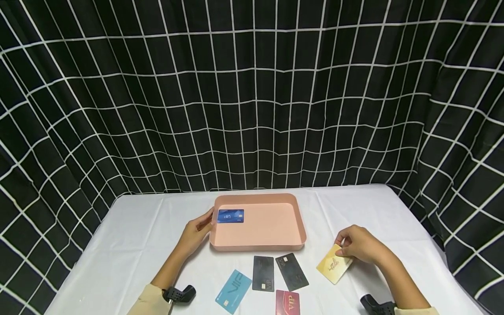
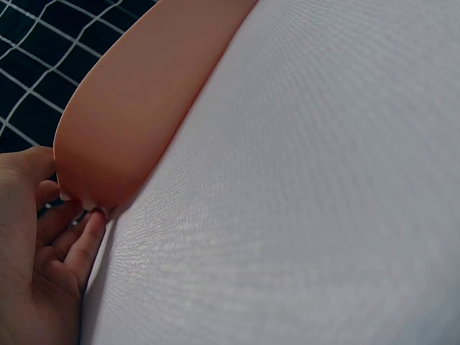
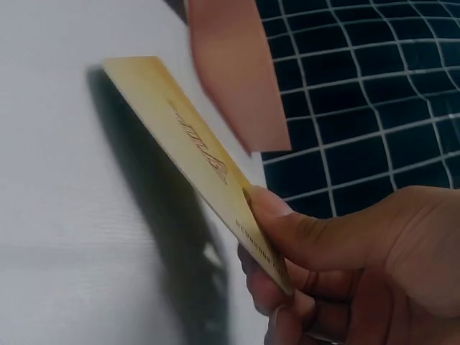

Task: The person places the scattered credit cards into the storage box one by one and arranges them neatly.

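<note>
My right hand (image 1: 362, 245) pinches a gold card (image 1: 331, 267) by one corner, to the right of a pink tray (image 1: 257, 248). In the right wrist view, the gold card (image 3: 180, 136) is tilted above the white cloth and casts a shadow, with the thumb on its printed face and fingers behind. My left hand (image 1: 195, 234) holds the tray's left side. The left wrist view shows curled fingers of the left hand (image 2: 54, 251) at the corner of the tray (image 2: 136, 93). A blue card (image 1: 230, 216) lies in the tray's left part.
In front of the tray lie a light-blue card (image 1: 234, 292), a dark card (image 1: 263, 273), a second dark card (image 1: 292, 271) and a red card (image 1: 288, 302). White cloth (image 1: 130, 245) covers the table. A black grid-patterned curtain (image 1: 252, 96) surrounds the back and sides.
</note>
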Motion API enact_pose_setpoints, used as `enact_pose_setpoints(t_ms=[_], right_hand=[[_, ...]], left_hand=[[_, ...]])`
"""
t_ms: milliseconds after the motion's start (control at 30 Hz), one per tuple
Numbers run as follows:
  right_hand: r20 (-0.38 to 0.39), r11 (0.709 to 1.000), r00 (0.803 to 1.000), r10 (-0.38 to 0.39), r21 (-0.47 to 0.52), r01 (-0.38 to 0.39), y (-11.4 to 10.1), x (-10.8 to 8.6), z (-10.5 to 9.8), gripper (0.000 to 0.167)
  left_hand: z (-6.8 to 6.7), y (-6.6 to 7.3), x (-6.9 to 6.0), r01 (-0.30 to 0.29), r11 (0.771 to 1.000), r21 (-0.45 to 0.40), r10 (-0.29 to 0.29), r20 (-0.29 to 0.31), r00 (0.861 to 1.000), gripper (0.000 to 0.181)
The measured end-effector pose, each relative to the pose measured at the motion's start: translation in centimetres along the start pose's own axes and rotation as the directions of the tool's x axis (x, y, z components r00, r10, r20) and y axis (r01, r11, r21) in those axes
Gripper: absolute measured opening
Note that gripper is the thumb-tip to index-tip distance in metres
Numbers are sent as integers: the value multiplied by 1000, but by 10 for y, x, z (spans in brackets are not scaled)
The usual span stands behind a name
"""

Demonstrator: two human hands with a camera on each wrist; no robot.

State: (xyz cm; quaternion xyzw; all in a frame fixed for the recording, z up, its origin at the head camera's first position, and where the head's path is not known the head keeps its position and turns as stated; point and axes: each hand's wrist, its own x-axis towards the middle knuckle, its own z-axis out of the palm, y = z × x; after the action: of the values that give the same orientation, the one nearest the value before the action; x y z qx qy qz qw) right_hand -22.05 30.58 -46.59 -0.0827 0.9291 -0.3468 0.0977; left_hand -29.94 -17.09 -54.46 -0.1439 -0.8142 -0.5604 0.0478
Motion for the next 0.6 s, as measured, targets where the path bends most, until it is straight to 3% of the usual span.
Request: enact_pose_setpoints(t_ms=[367,600], right_hand=[[171,965,977,-125,249,80,-2,1,-16,20],[160,938,973,-169,329,109,-7,1,-22,23]], left_hand=[[0,-2,-1,7,1000,7,-7,-11,1000,48],[1,-2,1,-5,1000,16,5,-5,1000,48]])
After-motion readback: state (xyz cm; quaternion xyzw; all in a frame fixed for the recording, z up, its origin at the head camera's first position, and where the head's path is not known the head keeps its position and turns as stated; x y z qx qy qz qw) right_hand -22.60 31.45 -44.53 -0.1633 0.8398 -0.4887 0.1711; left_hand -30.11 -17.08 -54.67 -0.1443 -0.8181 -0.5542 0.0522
